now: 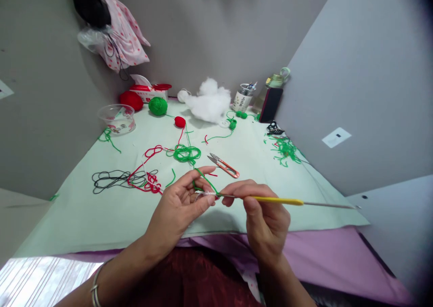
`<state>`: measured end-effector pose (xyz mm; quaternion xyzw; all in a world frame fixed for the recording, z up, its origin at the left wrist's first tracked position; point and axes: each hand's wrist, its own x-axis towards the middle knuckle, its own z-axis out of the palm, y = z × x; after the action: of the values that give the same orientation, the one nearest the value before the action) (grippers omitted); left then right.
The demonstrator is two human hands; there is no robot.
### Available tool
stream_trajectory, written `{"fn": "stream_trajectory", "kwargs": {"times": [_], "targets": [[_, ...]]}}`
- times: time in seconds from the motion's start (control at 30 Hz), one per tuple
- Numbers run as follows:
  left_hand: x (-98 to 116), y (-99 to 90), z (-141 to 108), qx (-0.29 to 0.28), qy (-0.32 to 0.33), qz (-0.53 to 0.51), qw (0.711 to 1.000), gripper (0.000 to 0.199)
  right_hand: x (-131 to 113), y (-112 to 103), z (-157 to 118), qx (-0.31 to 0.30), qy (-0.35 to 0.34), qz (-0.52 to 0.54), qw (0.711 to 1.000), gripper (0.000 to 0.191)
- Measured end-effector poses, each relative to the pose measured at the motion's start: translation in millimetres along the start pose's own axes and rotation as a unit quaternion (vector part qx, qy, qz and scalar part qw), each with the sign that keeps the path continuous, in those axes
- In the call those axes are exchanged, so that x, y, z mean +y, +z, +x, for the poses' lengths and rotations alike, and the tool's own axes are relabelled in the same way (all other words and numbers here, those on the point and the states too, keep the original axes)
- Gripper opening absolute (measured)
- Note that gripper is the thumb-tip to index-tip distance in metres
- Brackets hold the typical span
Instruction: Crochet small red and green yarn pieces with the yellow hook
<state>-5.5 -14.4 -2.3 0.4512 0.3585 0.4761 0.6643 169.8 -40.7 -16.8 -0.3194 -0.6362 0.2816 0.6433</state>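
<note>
Between the thumb and fingers of my left hand [181, 196] is a small crochet piece [210, 193], white with a bit of red; the fingers hide much of it. Green yarn [205, 177] loops over my left index finger and runs to the work. My right hand [262, 212] grips a crochet hook [277, 200] by its yellow handle. Its thin metal tip meets the piece at my left fingertips. Just beyond the hands lie orange-handled thread snips [227, 166] and a loose coil of green yarn [186, 153].
Red yarn [154, 183] and black cord [108, 181] lie tangled on the left. Along the back stand a plastic tub [118, 120], a green yarn ball [158, 106], white stuffing [209, 104], a pen holder [242, 98] and a phone [271, 105]. Green scraps [286, 150] lie right.
</note>
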Motion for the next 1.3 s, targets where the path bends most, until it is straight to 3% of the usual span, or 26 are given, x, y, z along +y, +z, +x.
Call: {"fn": "stream_trajectory", "kwargs": {"times": [0.17, 0.33, 0.5, 0.73, 0.87, 0.97, 1.03, 1.13, 1.2, 1.3], "targets": [[1, -0.1, 0, 0.008, -0.001, 0.010, 1.000, 0.042, -2, -3, -3, -0.040, -0.065, -0.083, 0.994, 0.026], [-1, -0.5, -1, 0.006, -0.002, 0.015, 1.000, 0.045, 3, 0, -3, -0.020, -0.077, -0.062, 0.995, 0.026], [-3, -0.5, -1, 0.014, -0.007, 0.005, 1.000, 0.043, 5, 4, -2, -0.025, -0.125, -0.110, 0.986, 0.022], [0, 1.7, -1, 0.048, 0.009, -0.005, 0.999, 0.048, 6, 4, -2, -0.007, -0.098, -0.120, 0.988, 0.027], [0, 5.8, -2, 0.032, -0.011, -0.055, 0.998, 0.052, 14, 7, -9, -0.017, -0.154, -0.250, 0.956, 0.031], [-1, 5.5, -1, -0.008, -0.074, -0.145, 0.987, 0.055, 17, 9, -14, -0.007, -0.198, -0.331, 0.922, 0.042], [-1, 3.1, 1, -0.026, -0.122, -0.185, 0.975, 0.051, 15, 9, -13, 0.014, -0.172, -0.279, 0.945, 0.037], [1, 0.3, 2, -0.024, -0.125, -0.184, 0.975, 0.045, 8, 10, -5, 0.065, -0.053, -0.114, 0.990, 0.026], [2, 1.3, 3, -0.025, -0.103, -0.167, 0.980, 0.044, 5, 11, 1, 0.077, 0.002, -0.038, 0.996, 0.023], [0, 5.8, 1, -0.019, -0.076, -0.141, 0.987, 0.044, 6, 14, 4, 0.046, 0.022, -0.030, 0.998, 0.020]]}}
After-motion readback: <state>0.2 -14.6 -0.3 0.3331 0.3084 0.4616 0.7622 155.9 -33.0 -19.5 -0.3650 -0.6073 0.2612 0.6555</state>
